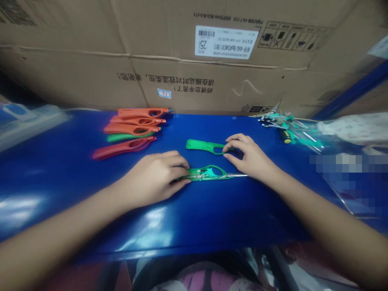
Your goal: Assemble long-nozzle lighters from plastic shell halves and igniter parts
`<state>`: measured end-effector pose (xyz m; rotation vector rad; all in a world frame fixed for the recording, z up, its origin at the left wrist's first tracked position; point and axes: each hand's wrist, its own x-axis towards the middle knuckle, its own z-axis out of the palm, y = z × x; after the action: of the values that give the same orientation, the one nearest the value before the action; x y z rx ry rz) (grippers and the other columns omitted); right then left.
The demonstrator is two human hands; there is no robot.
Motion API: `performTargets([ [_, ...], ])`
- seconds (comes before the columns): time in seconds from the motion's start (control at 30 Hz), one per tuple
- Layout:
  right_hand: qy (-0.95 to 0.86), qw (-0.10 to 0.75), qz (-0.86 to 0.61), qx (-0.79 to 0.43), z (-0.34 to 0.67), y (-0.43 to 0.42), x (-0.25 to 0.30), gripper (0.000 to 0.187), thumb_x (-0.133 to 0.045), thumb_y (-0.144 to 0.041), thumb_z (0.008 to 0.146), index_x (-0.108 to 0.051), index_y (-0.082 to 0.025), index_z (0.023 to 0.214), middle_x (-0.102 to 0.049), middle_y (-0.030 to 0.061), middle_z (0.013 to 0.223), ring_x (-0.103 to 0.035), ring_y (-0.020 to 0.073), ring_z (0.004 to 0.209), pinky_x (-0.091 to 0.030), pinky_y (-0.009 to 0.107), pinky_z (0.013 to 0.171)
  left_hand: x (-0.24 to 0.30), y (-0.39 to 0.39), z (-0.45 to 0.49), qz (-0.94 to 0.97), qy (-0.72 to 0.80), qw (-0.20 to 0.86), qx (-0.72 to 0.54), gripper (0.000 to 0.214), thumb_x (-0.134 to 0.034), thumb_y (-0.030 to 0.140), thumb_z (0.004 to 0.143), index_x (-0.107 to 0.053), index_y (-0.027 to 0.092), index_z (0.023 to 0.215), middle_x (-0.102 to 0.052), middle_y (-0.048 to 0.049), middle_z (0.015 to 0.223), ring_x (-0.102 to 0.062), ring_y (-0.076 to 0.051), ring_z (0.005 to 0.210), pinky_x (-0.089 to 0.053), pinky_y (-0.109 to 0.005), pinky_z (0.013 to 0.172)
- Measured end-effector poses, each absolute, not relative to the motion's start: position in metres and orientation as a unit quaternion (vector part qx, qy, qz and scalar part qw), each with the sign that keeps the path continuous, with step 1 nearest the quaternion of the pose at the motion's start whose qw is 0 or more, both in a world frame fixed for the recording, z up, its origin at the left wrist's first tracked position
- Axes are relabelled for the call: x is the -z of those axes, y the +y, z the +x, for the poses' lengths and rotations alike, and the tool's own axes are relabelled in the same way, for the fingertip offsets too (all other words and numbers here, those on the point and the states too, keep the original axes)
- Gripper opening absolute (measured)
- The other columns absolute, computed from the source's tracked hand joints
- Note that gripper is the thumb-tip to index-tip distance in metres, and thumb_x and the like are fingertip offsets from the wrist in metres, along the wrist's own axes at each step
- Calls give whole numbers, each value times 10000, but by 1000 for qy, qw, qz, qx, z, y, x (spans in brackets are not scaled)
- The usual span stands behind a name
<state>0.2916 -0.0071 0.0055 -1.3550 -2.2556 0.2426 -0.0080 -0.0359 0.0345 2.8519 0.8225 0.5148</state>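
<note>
My left hand [157,176] lies on the blue table [212,210] with its fingers curled over the left end of a green plastic lighter shell [209,173] that carries metal parts and a thin rod. My right hand [248,155] pinches the right end of a second green shell half [201,146], which lies flat just behind the first. The rod of the nearer shell runs under my right palm.
A pile of orange, red and green lighter bodies [133,129] lies at the back left. Several teal and metal parts with a yellow-handled tool [287,129] sit at the back right. A large cardboard box [188,60] walls off the rear.
</note>
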Motion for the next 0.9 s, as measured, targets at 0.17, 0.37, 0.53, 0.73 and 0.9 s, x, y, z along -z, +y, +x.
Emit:
performTargets([
  [0.17,-796,305,-500,-153,287,-9,-9,39,-638,-249,870,-625,-212,869,-638,63,968,-624,218,874,-521,402,802,-15,-33,-2,904,316,142,-252,147,-665,279,935,-768,183,977,-739,-58,1004,-675,-196,941,-570,-335,844],
  [0.37,-630,417,-550,-356,275,-16,-22,275,-733,-442,803,-620,-201,876,-616,15,792,-607,150,638,-542,306,567,-19,-34,-1,885,319,72,-330,353,-722,320,898,-676,166,1212,-695,-107,1192,-642,-235,1123,-526,-397,1004],
  [0.53,-578,394,-492,-518,269,-29,-37,372,-816,-480,724,-654,-180,874,-638,18,833,-609,118,618,-580,279,549,-36,-32,-6,894,298,-51,-331,465,-705,235,907,-589,201,1356,-582,-145,1411,-529,-312,1307,-435,-522,1099],
  [0.73,-621,337,-475,-525,270,-35,-41,348,-662,-381,871,-626,-205,1169,-650,49,944,-633,138,666,-582,294,540,-32,-31,-6,898,288,9,-334,294,-643,213,950,-668,216,1243,-701,-105,1172,-640,-240,1060,-538,-439,939],
  [0.9,-811,256,-443,-285,272,-36,-42,352,-648,-380,910,-632,-230,1228,-648,55,1008,-627,182,865,-550,337,762,-26,-33,-4,894,308,75,-318,280,-657,266,945,-692,178,1208,-694,-102,1110,-640,-214,1014,-554,-372,893],
])
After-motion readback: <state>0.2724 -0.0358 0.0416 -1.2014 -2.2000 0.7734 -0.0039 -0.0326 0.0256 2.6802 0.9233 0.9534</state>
